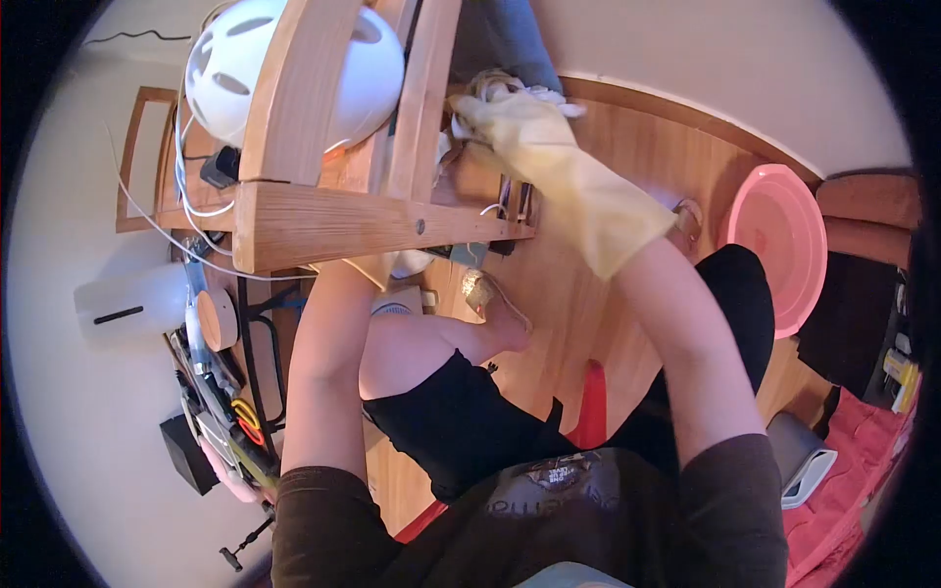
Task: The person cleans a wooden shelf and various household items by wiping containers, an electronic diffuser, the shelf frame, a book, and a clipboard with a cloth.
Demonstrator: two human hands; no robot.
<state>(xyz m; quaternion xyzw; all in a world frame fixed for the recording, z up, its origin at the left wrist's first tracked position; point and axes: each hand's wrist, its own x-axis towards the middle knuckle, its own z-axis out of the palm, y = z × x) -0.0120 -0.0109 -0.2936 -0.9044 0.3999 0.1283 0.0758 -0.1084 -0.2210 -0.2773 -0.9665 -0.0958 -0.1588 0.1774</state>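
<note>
My right hand, in a long pale yellow rubber glove, is closed on a crumpled white cloth near the wall, beyond the wooden frame. My left forearm passes under the light wooden rack. Only the cuff of the left glove shows clearly; the rack hides the fingers of that hand. A white helmet-like object with oval holes sits on the rack's slats.
A pink basin stands on the wooden floor at the right. White cables hang at the rack's left side. Scissors with yellow and red handles are among tools at the left. Pink fabric lies at the lower right.
</note>
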